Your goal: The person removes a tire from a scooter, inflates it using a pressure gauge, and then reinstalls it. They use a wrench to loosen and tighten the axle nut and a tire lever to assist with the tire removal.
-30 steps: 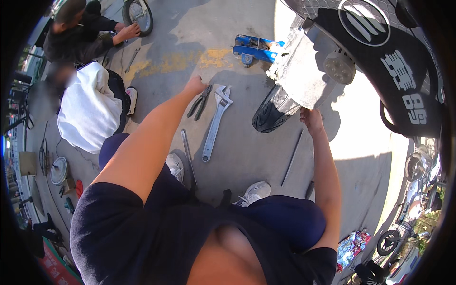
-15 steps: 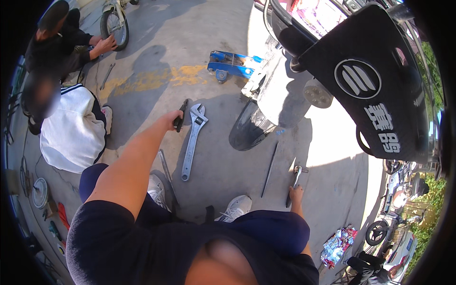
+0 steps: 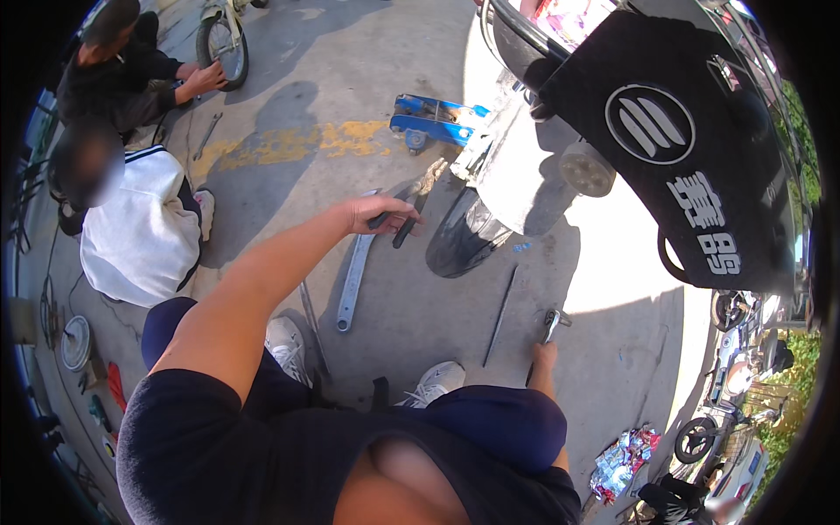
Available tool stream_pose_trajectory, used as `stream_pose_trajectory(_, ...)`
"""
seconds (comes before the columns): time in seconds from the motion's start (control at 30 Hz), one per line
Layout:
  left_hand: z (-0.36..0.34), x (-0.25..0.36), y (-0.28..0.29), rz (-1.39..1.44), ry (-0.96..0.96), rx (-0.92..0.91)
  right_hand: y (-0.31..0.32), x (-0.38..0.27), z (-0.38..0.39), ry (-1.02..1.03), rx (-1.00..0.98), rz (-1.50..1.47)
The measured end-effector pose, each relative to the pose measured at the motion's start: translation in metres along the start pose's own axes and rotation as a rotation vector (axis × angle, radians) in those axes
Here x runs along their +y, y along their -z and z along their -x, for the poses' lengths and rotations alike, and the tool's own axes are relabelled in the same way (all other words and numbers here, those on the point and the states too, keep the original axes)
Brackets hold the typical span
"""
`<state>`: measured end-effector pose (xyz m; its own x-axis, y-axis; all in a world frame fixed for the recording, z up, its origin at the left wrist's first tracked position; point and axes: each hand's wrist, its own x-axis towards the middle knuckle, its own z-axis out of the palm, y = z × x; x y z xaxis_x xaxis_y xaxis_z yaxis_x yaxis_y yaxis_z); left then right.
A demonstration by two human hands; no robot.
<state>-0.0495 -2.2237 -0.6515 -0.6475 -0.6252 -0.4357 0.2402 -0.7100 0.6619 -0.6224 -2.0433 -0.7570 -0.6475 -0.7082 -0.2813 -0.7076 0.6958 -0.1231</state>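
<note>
The left hand point(image 3: 378, 213) reaches out over the concrete ground point(image 3: 289, 105) with its fingers curled around the dark handles of a pair of pliers point(image 3: 404, 226), which hang just above the long adjustable wrench point(image 3: 353, 276) lying flat below; the wrench's jaw end is hidden behind the hand. The right hand point(image 3: 544, 354) sits low beside the knee and is closed on a small metal tool point(image 3: 551, 322) (its exact kind is too small to tell); just to its left a thin metal rod point(image 3: 500, 315) lies on the ground. Directly ahead stands a scooter's front wheel point(image 3: 464, 241) under a pale mudguard point(image 3: 516, 175), with the black front panel point(image 3: 682, 166) looming to the right; a blue jack point(image 3: 433, 122) rests on the ground beyond it, near yellow paint marks. At the far left two other people crouch, one in a white shirt point(image 3: 140, 236), the other in black with a hand point(image 3: 203, 79) beside a bicycle wheel point(image 3: 223, 44).
</note>
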Motion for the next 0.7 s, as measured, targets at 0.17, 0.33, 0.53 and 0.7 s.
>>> stream_pose_trajectory(0.17, -0.017, 0.004, -0.027, -0.016, 0.056, 0.034, 0.008, 0.017, -0.013, -0.008, 0.167, -0.169)
stream_pose_trajectory(0.33, -0.02, -0.016, 0.003, 0.007, 0.005, 0.065, 0.06, -0.04, 0.016, -0.106, 0.059, -1.008)
stream_pose_trajectory(0.53, -0.029, -0.028, 0.011, 0.097, 0.022, 0.103, 0.154, -0.122, 0.067, 0.394, -0.102, -1.604)
stream_pose_trajectory(0.7, -0.03, -0.035, 0.01, 0.04, 0.04, 0.207, 0.186, -0.174, 0.11, 0.291, -0.384, -1.722)
